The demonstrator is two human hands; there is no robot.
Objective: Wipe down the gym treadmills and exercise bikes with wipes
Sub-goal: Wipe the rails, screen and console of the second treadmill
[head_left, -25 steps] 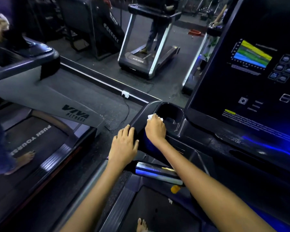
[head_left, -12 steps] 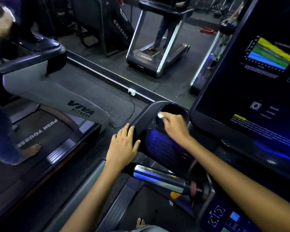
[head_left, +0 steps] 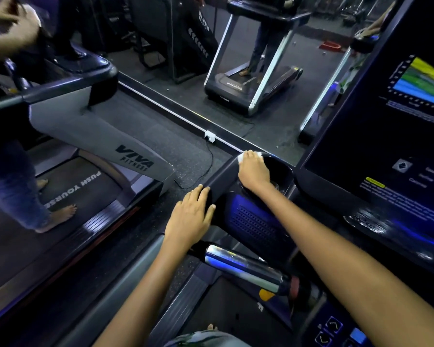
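Note:
I stand on a black treadmill whose console (head_left: 256,221) fills the lower right, with a lit screen (head_left: 391,126) above it. My right hand (head_left: 253,170) holds a white wipe (head_left: 241,157) and presses it on the far left rim of the round cup holder (head_left: 280,171). Only the wipe's edges show past my fingers. My left hand (head_left: 191,216) rests flat on the console's left edge, fingers straight. A chrome handlebar (head_left: 246,267) lies under my forearms.
A second treadmill (head_left: 90,136) marked VIVA FITNESS stands to the left with a barefoot person (head_left: 13,186) on its belt. A mirror ahead reflects treadmills (head_left: 251,81). A wall socket (head_left: 209,136) and cable lie on the floor between.
My right hand has slid the wipe from inside the cup holder to its far left rim. My left hand has stayed on the console edge. The view has tilted slightly.

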